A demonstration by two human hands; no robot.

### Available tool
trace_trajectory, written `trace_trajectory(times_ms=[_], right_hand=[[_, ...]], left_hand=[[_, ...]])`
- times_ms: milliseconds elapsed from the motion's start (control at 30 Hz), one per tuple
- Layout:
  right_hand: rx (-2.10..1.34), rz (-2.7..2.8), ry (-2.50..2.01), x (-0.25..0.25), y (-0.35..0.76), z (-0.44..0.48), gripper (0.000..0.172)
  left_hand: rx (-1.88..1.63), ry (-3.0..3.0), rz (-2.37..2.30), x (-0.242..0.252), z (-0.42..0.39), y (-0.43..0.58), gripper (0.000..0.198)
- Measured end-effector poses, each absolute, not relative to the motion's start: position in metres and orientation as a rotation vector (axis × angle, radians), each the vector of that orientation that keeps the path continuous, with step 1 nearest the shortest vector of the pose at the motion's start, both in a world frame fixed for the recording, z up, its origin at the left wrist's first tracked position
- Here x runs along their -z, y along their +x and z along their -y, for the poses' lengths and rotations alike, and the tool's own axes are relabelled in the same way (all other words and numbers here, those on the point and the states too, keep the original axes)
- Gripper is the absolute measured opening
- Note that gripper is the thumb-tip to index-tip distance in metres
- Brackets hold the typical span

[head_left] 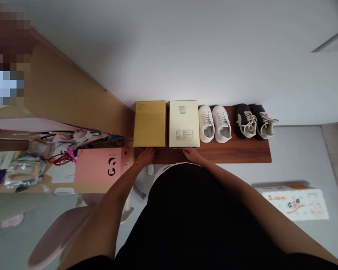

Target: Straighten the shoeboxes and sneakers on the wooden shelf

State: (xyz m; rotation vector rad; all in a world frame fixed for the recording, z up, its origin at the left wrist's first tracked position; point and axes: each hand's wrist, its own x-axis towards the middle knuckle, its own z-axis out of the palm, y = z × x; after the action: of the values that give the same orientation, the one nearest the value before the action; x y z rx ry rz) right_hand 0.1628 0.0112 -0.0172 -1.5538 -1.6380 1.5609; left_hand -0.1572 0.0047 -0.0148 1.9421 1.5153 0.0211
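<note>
Two shoe boxes stand side by side on a low wooden bench (236,153) against the white wall: a mustard-yellow box (150,123) on the left and a cream box (184,123) with printed labels to its right. My left hand (146,155) rests at the front edge of the yellow box, fingers curled against it. At the front edge of the cream box my right hand (190,153) lies with fingers stretched forward. Right of the boxes sit a pair of white sneakers (215,123) and a pair of dark sneakers (255,122).
A wooden cabinet side (73,97) rises on the left. Below it a pink box (101,165) lies among cluttered items. A pack of tissue paper (295,204) lies on the grey floor at the right. My dark clothing fills the lower middle.
</note>
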Motion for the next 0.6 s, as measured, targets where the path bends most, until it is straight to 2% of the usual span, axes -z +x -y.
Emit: trace_trajectory(times_ms=[167, 233, 333, 467, 600], right_hand=[[-1.368, 1.854, -1.468, -0.005, 0.18, -0.003, 0.027], [-1.247, 1.852, -1.526, -0.014, 0.205, 0.0, 0.024], [-0.98, 1.745, -1.783, -0.023, 0.255, -0.002, 0.03], [-0.638, 1.744, -2.245, -0.026, 0.305, -0.029, 0.039], [-0.702, 1.907, -2.518, -0.02, 0.31, -0.079, 0.038]], left_hand=[[-0.022, 1.994, -1.671, 0.013, 0.014, -0.146, 0.043], [-0.135, 1.966, -1.806, 0.01, 0.021, -0.143, 0.041], [-0.422, 1.902, -1.93, -0.005, 0.021, -0.121, 0.035], [-0.69, 1.833, -1.652, -0.034, -0.005, -0.025, 0.032], [-0.642, 1.694, -1.286, -0.034, -0.051, 0.122, 0.041]])
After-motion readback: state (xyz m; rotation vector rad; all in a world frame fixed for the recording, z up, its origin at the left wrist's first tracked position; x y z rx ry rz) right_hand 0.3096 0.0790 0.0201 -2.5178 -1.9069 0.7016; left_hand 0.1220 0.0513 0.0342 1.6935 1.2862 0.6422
